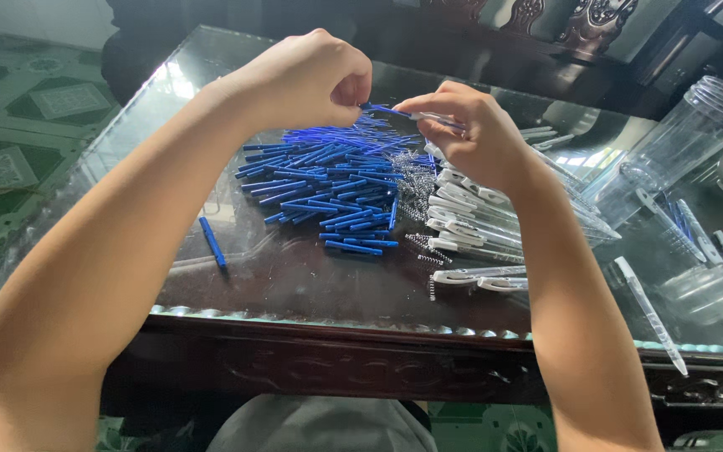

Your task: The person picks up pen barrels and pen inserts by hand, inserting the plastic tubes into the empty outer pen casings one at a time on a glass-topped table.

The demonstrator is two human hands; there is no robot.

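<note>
You have no packages, labels, signs or screens anywhere in front of you on this table.

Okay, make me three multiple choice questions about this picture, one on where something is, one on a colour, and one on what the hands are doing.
1. Where does the single stray blue refill lie?
A. left of the blue pile
B. inside the clear jar
C. on the floor

2. What colour is the big pile of refills?
A. red
B. blue
C. green

3. How are the left hand and right hand placed?
A. flat on the glass table
B. raised, pinching one thin blue piece between them
C. both inside the clear jar

Answers: 1 A, it sits alone on the glass table left of the pile. 2 B, the heap is plainly blue. 3 B, both hands meet above the pile on a thin blue piece.
</note>
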